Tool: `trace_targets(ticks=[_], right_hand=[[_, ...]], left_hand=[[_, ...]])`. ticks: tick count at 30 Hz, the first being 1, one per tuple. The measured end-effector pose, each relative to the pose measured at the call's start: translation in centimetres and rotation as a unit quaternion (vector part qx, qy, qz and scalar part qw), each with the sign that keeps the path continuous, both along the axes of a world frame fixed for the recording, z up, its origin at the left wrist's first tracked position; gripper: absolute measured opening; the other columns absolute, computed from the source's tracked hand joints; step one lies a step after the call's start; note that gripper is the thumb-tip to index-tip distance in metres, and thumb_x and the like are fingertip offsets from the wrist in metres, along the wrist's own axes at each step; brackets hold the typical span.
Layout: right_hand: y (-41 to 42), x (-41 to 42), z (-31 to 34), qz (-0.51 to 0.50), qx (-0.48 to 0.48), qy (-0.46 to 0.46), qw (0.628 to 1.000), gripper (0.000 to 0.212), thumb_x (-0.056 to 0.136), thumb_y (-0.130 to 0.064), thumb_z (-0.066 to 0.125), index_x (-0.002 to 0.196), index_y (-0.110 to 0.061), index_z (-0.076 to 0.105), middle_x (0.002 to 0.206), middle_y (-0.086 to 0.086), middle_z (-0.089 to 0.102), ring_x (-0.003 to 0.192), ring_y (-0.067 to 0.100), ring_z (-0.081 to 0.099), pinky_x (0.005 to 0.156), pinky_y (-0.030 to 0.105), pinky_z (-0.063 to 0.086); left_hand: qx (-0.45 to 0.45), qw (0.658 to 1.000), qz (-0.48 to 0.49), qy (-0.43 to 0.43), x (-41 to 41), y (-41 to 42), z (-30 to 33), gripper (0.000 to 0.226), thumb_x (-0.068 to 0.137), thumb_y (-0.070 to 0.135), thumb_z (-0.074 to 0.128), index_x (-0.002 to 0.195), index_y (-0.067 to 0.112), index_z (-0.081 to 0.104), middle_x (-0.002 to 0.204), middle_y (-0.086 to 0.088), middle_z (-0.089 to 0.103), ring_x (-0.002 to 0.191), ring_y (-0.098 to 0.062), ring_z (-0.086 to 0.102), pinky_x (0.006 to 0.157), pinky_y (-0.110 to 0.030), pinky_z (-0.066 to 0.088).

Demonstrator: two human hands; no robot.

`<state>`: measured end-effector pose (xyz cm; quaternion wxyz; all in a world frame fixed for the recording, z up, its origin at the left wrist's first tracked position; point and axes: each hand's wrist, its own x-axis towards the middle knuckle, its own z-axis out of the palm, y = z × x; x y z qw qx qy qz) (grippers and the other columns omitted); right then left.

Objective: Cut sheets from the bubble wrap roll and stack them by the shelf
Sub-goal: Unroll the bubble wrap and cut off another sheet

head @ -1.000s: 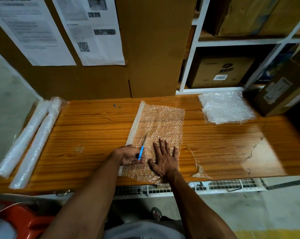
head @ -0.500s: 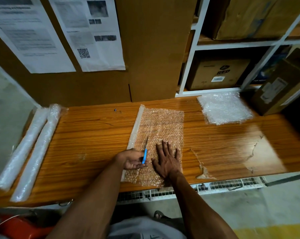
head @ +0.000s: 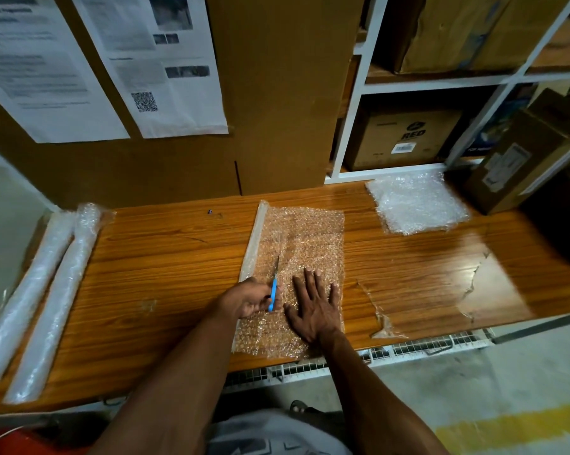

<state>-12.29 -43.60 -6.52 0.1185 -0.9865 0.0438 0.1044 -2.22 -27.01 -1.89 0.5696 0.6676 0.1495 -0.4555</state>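
At the far left of the wooden bench [head: 152, 290], two rolls [head: 44, 300] wrapped in clear plastic lie side by side, running from the far edge toward the near left corner. Behind them, printed papers [head: 152, 60] hang on a cardboard panel [head: 277, 93] that stands against the back of the bench.

Near the middle of the bench, a bubble wrap sheet [head: 309, 238] lies flat, reaching from close to the far side to the near edge. Along its left border lies the narrow, still-rolled part of the bubble wrap roll [head: 253, 244]. The left hand [head: 252, 298] has its fingers curled around the blue handle of a knife [head: 274, 284], whose thin blade points away from the person and lies on the sheet just right of the rolled part. Just beside it, the right hand [head: 316, 307] lies flat with fingers spread, pressing the sheet down onto the bench. The two hands are close but not touching.

Further right, at the far side of the bench, a stack of cut sheets [head: 414, 201] rests just in front of a white shelf [head: 352, 133] that holds cardboard boxes [head: 405, 136]. A tilted carton [head: 523, 162] stands just right of the stack. Toward the near right, the bench's surface film is torn and peeling.
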Motion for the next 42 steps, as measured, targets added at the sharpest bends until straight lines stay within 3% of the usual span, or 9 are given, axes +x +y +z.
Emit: trace_targets(ticks=[7, 12, 19, 22, 26, 28, 34, 39, 42], right_hand=[[1.1, 0.7, 0.4, -0.021, -0.009, -0.029, 0.999, 0.073, 0.103, -0.058, 0.016, 0.165, -0.017, 0.019, 0.175, 0.008, -0.007, 0.161, 0.027, -0.012, 0.128, 0.059, -0.003], [0.8, 1.7, -0.2, -0.02, -0.009, -0.018, 1.0, 0.07, 0.105, -0.053, 0.01, 0.167, -0.024, -0.004, 0.174, 0.005, -0.017, 0.159, 0.025, -0.02, 0.128, 0.057, -0.009], [0.7, 1.7, -0.8, -0.025, -0.006, -0.02, 0.999, 0.075, 0.102, -0.058, 0.016, 0.168, -0.027, -0.004, 0.173, 0.005, -0.017, 0.16, 0.026, -0.017, 0.127, 0.059, -0.01], [0.6, 1.6, -1.1, -0.026, -0.006, -0.024, 0.999, 0.077, 0.1, -0.058, 0.02, 0.168, -0.027, 0.0, 0.174, 0.004, -0.015, 0.161, 0.026, -0.015, 0.127, 0.06, -0.007], [0.4, 1.4, -1.1, -0.026, -0.014, -0.022, 0.999, 0.078, 0.099, -0.06, 0.02, 0.168, -0.028, 0.0, 0.174, 0.003, -0.015, 0.16, 0.024, -0.016, 0.127, 0.06, -0.005], [0.3, 1.3, -1.0, -0.025, -0.016, -0.026, 0.999, 0.079, 0.099, -0.061, 0.02, 0.168, -0.028, 0.0, 0.174, 0.003, -0.014, 0.16, 0.023, -0.016, 0.127, 0.059, -0.005], [0.3, 1.2, -1.0, -0.026, -0.019, -0.031, 0.999, 0.081, 0.099, -0.062, 0.023, 0.168, -0.028, 0.002, 0.175, 0.003, -0.013, 0.161, 0.023, -0.016, 0.128, 0.058, -0.006], [0.4, 1.8, -0.8, -0.045, -0.009, -0.05, 0.998, 0.08, 0.098, -0.062, 0.028, 0.167, -0.024, 0.016, 0.176, 0.003, -0.002, 0.162, 0.023, -0.006, 0.128, 0.059, -0.001], [0.3, 2.5, -0.7, -0.059, -0.006, -0.061, 0.996, 0.076, 0.104, -0.061, 0.022, 0.168, -0.024, 0.01, 0.176, 0.002, -0.003, 0.162, 0.023, -0.006, 0.129, 0.057, -0.002]], left_hand=[[-0.023, 0.999, -0.003, 0.046, 0.6, 0.2, 0.5, 0.012, 0.101, 0.013, 0.064, 0.106, 0.004, 0.071, 0.109, -0.019, 0.071, 0.073, -0.02, 0.077, 0.045, -0.017, 0.054], [-0.006, 0.996, -0.043, 0.076, 0.8, 0.6, 1.2, 0.017, 0.104, 0.018, 0.059, 0.105, 0.004, 0.068, 0.099, -0.012, 0.074, 0.072, -0.015, 0.077, 0.048, -0.017, 0.054], [0.017, 0.995, -0.09, 0.05, 1.8, 0.1, 1.3, 0.058, 0.093, 0.043, 0.072, 0.125, -0.004, 0.065, 0.111, -0.015, 0.076, 0.083, -0.015, 0.075, 0.05, -0.018, 0.054], [0.018, 0.996, -0.082, 0.034, 2.3, -0.2, 1.5, 0.045, 0.096, 0.036, 0.071, 0.12, -0.002, 0.068, 0.093, -0.012, 0.078, 0.072, -0.015, 0.076, 0.047, -0.017, 0.054], [0.011, 0.997, -0.07, 0.029, 3.1, -0.4, 1.0, 0.03, 0.102, 0.027, 0.065, 0.124, 0.007, 0.069, 0.103, -0.014, 0.075, 0.064, -0.014, 0.075, 0.043, -0.017, 0.053], [0.01, 0.997, -0.075, 0.03, 3.1, -0.6, 0.9, 0.025, 0.099, 0.027, 0.069, 0.113, 0.006, 0.07, 0.099, -0.014, 0.073, 0.059, -0.013, 0.073, 0.041, -0.016, 0.05], [0.002, 0.998, -0.063, 0.02, 3.2, -0.7, 0.0, 0.04, 0.088, 0.02, 0.079, 0.116, -0.007, 0.066, 0.091, -0.017, 0.073, 0.08, -0.02, 0.07, 0.039, -0.012, 0.044], [-0.018, 0.997, -0.051, 0.047, 3.3, -0.6, 0.3, 0.018, 0.095, 0.017, 0.072, 0.104, 0.002, 0.069, 0.089, -0.014, 0.071, 0.069, -0.016, 0.074, 0.04, -0.012, 0.046], [-0.027, 0.995, -0.058, 0.076, 3.7, -0.2, 0.3, 0.018, 0.098, 0.018, 0.068, 0.103, 0.001, 0.068, 0.092, -0.017, 0.071, 0.064, -0.014, 0.072, 0.04, -0.014, 0.049]])
